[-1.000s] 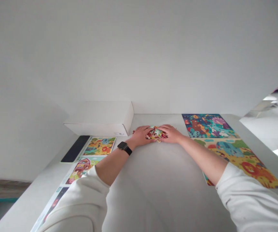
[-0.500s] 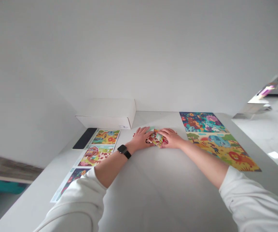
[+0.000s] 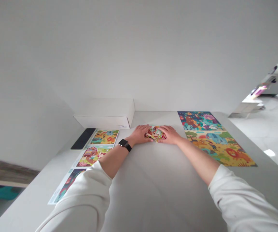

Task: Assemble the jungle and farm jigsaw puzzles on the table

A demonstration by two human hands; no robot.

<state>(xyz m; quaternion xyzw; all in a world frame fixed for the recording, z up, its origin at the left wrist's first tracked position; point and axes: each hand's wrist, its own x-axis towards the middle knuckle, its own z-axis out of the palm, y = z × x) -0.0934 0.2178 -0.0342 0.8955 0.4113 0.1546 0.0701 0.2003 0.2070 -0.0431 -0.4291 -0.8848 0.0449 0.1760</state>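
Just right of the white box point(image 3: 110, 113), little changes: left hand point(image 3: 141, 134) and right hand point(image 3: 171, 134) stay cupped, squeezing the puzzle pile point(image 3: 155, 133) between them.

Small heap of jigsaw pieces point(image 3: 154, 133), red, green and white print, loosely jumbled, far middle of white table point(image 3: 153, 187)
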